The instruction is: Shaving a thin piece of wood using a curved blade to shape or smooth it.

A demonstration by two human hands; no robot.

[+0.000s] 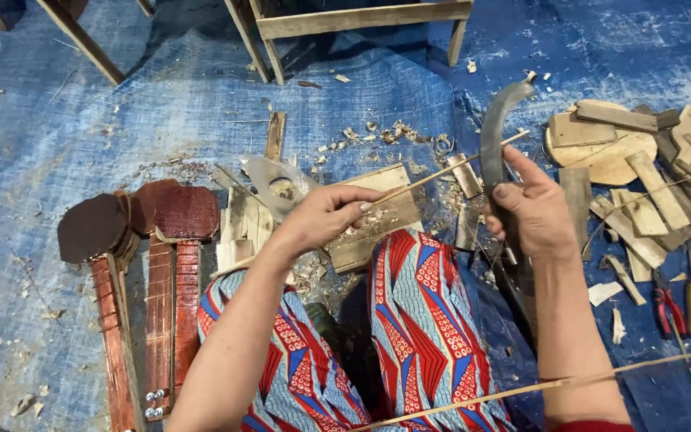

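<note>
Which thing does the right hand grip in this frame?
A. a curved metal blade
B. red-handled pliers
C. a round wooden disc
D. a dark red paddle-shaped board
A: the right hand is closed around a curved metal blade that arcs upward, while the left hand pinches a thin wooden stick against it.

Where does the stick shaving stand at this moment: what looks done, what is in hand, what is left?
Done: wood shavings lie scattered on the blue tarp, so some cutting has happened. In hand: the left hand holds a thin stick against the curved blade gripped by the right hand. Left: probably a second thin stick, lying untouched across the lap.
</note>
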